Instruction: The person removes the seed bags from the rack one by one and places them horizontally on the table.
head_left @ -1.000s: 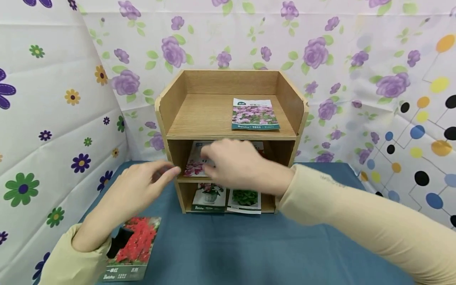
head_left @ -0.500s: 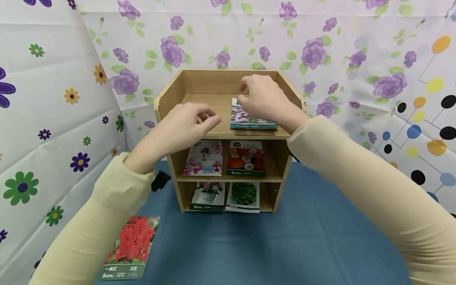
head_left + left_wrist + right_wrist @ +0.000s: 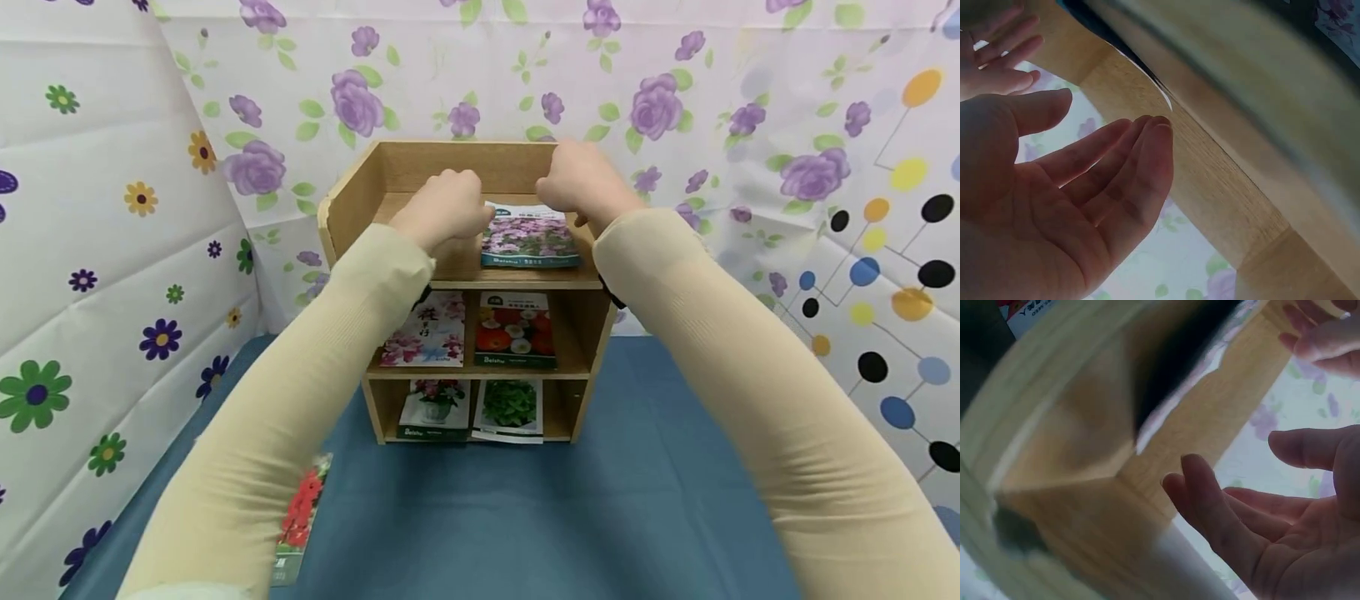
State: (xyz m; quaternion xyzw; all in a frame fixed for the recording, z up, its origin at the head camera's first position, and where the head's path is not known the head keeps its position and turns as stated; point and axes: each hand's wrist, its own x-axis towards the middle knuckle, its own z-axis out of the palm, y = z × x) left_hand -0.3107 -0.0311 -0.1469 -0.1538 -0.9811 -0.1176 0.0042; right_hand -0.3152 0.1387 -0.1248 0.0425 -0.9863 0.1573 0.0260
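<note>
A flat seed packet with pink flowers lies on the top shelf of a wooden rack. My left hand hovers at its left side, fingers loosely bent and nothing in them. In the left wrist view the fingertips come close to the packet's pale edge; whether they touch it I cannot tell. Over the packet's upper right corner is my right hand. Its thumb and fingers stand apart in the right wrist view, holding nothing, near the packet's edge.
On the middle shelf lie a pink-blossom packet and a red-flower packet. Below them are a potted-flower packet and a green-leaf packet. Another red-flower packet lies on the blue cloth, partly behind my left sleeve.
My left hand has moved up and right from beside the rack to the top shelf. My right hand has risen from the middle shelf to the top packet's right side.
</note>
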